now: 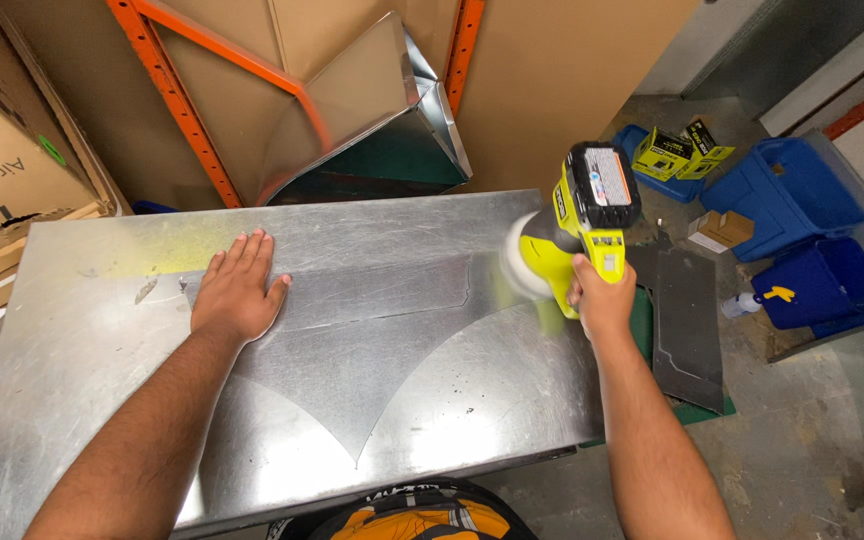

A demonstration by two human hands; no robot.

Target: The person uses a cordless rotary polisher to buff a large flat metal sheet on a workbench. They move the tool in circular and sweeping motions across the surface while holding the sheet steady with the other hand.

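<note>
A large sheet-metal duct piece [422,400] lies flat in front of me, with duller curved patches across its middle. My left hand [240,288] rests palm down on its upper left part, fingers spread. My right hand [600,298] grips the handle of a yellow-green cordless polisher [580,225] with a black battery on top. Its white round pad [520,256] presses against the sheet near the right edge.
A tapered metal duct fitting [382,110] stands behind the sheet against an orange rack post [177,100] and cardboard. Cardboard boxes [2,170] sit at the left. On the floor to the right are blue bins [802,230], yellow tool boxes [677,150] and a dark metal panel [687,325].
</note>
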